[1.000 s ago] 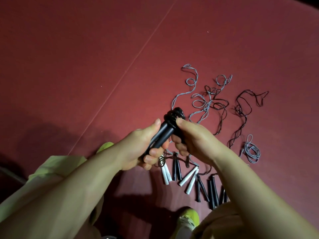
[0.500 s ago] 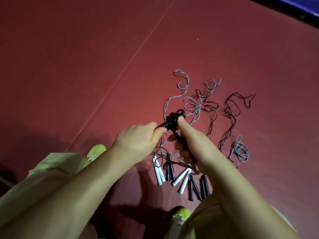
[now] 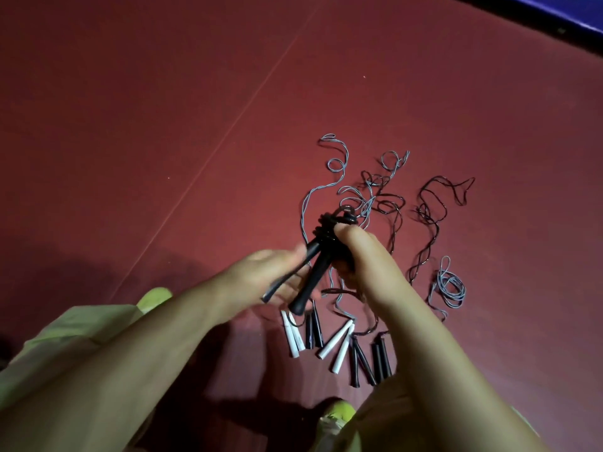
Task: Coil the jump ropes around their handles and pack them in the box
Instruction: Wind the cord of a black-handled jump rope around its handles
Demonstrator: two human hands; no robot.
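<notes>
At centre frame the right hand [image 3: 362, 256] is clamped round the black coiled jump rope [image 3: 329, 228], thumb pressed on the wound cord at its top. The left hand [image 3: 261, 278] lies behind the two black handles [image 3: 313, 272] that splay downward — blurred, so whether it grips them I cannot tell. Below, white and black handle pairs [image 3: 339, 347] lie in a row on the red floor [image 3: 163, 125], their loose cords [image 3: 385, 197] trailing toward the upper right — a grey coil [image 3: 448, 285] at far right.

- Black jump-rope handles [image 3: 315, 265], black cord wound at top.
- White handles [image 3: 336, 345] and black handles [image 3: 380, 358] on dark red floor [image 3: 163, 125].
- Grey-blue ropes [image 3: 448, 288]; black ropes [image 3: 430, 216].
- Yellow-green shoes [image 3: 153, 296].
</notes>
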